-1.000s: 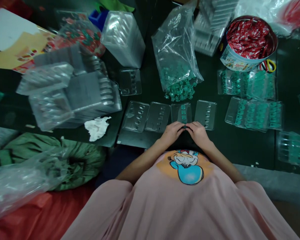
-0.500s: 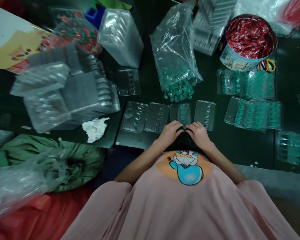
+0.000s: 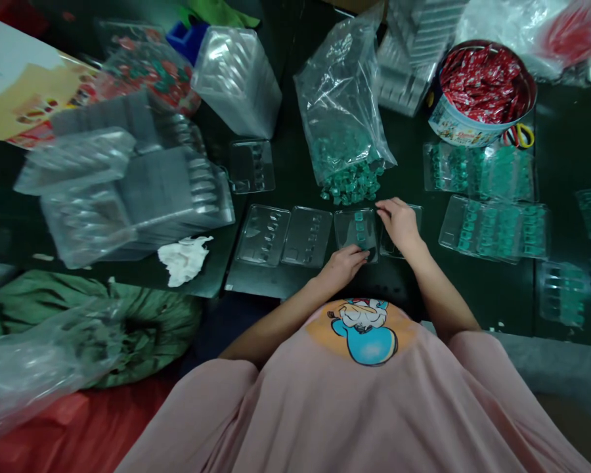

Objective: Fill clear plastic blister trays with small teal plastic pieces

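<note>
A clear plastic blister tray [image 3: 342,230] lies before me, with several small green pieces [image 3: 359,226] in its row of pockets. At the lower end of that row, the fingers of my left hand [image 3: 345,264] are pressed together; whatever is under or between the fingertips is hidden. My right hand [image 3: 398,223] is over the neighbouring clear tray [image 3: 414,213], partly covering it. Its fingers are slightly apart near the first tray's upper right corner, and nothing shows in them. Just beyond, loose green pieces [image 3: 349,185] spill from a clear plastic bag [image 3: 339,98].
Two trays [image 3: 263,235] without green pieces lie to the left. Filled trays [image 3: 495,226] overlap on the right, below a round tin [image 3: 458,125] of red packets and scissors [image 3: 525,136]. Stacked clear trays [image 3: 157,184] and crumpled white tissue [image 3: 183,260] occupy the left.
My right hand has left the bottom of the tray's row and moved up and to the right, towards the loose pieces. My left hand stays at the tray's lower end.
</note>
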`<state>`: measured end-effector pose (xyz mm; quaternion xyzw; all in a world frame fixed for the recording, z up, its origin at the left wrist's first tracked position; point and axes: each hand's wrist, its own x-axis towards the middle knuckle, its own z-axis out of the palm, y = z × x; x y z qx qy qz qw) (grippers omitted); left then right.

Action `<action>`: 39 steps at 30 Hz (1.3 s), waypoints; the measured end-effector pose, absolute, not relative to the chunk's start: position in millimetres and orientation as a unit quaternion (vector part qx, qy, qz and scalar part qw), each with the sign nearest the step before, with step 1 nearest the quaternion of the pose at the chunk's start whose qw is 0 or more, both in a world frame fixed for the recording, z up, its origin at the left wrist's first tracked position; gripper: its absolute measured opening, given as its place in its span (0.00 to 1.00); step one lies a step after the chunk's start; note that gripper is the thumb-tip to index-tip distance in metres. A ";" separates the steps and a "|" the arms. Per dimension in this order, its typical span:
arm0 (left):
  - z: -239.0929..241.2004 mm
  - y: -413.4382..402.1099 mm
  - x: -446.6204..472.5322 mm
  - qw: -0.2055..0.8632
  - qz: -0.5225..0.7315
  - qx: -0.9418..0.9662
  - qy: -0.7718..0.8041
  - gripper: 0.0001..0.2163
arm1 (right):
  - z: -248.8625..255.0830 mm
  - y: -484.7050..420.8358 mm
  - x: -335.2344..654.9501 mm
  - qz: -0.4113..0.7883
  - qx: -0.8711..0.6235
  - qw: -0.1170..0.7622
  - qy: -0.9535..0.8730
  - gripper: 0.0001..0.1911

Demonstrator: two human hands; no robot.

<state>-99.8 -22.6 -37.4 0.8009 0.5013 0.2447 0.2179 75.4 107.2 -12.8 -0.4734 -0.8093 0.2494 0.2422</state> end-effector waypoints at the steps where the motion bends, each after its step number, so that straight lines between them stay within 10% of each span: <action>1: -37.4 -22.4 -98.7 0.226 0.247 0.801 0.497 0.11 | -15.0 121.4 70.0 0.231 -0.481 0.228 -0.814 0.13; 9: -35.4 -20.5 -94.1 0.243 0.222 0.791 0.516 0.09 | -34.1 152.8 44.2 0.152 -0.496 0.146 -0.842 0.09; 20: -14.0 10.8 -95.0 0.389 0.480 0.547 0.565 0.13 | -12.0 55.8 80.9 0.558 -0.450 0.343 -0.607 0.12; 39: -12.4 3.4 -71.5 0.450 0.445 0.508 0.584 0.10 | -23.6 16.7 94.0 0.680 -0.422 0.364 -0.476 0.15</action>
